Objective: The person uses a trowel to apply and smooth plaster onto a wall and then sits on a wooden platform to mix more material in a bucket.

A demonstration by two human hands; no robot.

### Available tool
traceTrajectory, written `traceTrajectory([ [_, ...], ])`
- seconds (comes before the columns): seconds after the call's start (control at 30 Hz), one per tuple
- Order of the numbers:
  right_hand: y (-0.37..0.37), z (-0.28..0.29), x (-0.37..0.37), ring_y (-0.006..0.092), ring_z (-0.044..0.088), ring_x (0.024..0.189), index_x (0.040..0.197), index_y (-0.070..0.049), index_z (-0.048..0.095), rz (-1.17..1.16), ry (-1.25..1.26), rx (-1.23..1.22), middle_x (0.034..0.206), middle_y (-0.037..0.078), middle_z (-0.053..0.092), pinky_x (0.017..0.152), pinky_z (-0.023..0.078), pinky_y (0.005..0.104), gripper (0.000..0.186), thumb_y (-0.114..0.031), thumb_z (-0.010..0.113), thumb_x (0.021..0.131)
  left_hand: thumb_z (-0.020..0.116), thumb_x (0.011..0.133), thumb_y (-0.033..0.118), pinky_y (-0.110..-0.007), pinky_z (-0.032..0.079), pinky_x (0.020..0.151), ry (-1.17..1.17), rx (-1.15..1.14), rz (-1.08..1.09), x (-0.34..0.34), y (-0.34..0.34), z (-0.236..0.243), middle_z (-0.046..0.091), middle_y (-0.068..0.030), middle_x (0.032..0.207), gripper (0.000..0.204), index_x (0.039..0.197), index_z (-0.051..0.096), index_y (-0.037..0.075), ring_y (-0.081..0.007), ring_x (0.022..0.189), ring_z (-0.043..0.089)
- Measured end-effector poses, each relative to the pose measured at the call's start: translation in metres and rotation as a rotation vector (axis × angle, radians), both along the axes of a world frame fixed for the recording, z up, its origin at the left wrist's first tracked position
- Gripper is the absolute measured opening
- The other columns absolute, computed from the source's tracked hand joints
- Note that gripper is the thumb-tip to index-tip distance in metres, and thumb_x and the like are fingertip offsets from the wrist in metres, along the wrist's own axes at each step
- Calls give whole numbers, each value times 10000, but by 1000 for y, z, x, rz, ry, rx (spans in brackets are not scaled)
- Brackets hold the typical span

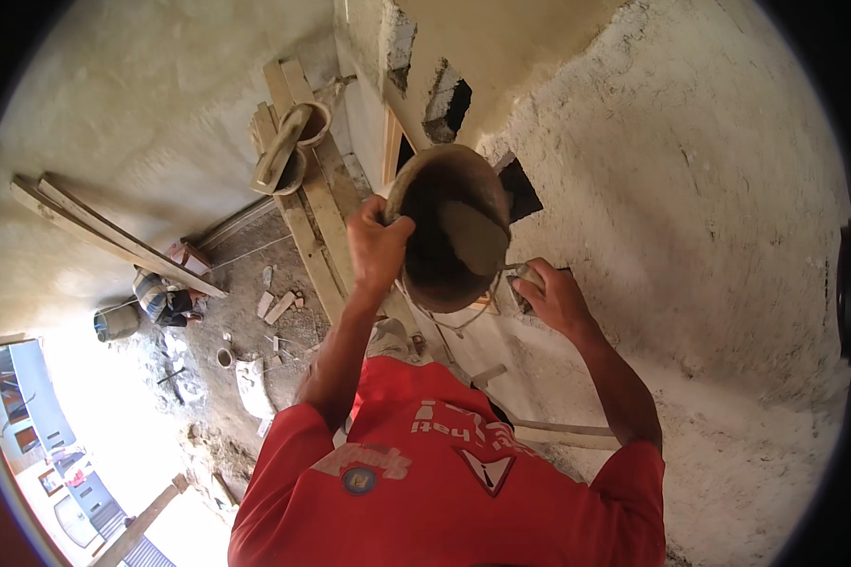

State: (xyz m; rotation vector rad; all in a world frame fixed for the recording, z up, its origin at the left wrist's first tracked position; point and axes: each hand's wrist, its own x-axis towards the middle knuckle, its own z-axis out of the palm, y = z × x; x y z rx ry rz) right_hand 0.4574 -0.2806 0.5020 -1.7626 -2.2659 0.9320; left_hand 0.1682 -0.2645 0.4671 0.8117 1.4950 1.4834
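Observation:
My left hand (378, 244) grips the near left rim of a dark, mortar-stained bucket (416, 203), thumb over the edge. The bucket is tilted with its mouth toward me, and grey wet mortar (475, 236) lies inside on its right side. My right hand (550, 298) is closed round a short handle with a thin metal shank, seemingly a trowel (512, 268), beside the bucket's right rim. The trowel's blade cannot be made out. A loop of the bucket's handle (461, 328) hangs below it.
Planks (317, 222) run along the left, bearing two mortar-stained buckets (314, 123). A rough plastered wall (671, 208) with square holes (520, 187) stands close on the right. Far below, another person (161, 298) crouches by a bucket (116, 324); broken bricks (279, 307) litter the floor.

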Motion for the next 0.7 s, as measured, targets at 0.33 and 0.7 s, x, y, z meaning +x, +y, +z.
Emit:
traceTrajectory([
  [0.33,36,87,-60,272,666,753,1100,-25,540,135,36,-259,922,168,665,696,524,362,358,-164,709,817,650,699,34,-252,371,505,92,-106,312,-88,-41,-63,517,15,649,102,713,552,8,-70,569,441],
  [0.7,109,99,48,137,592,709,1254,-30,573,-299,-19,-120,901,78,638,618,510,289,414,-269,638,923,614,691,28,-261,333,514,262,-194,397,-126,-74,-61,453,30,631,118,672,498,15,-72,574,381],
])
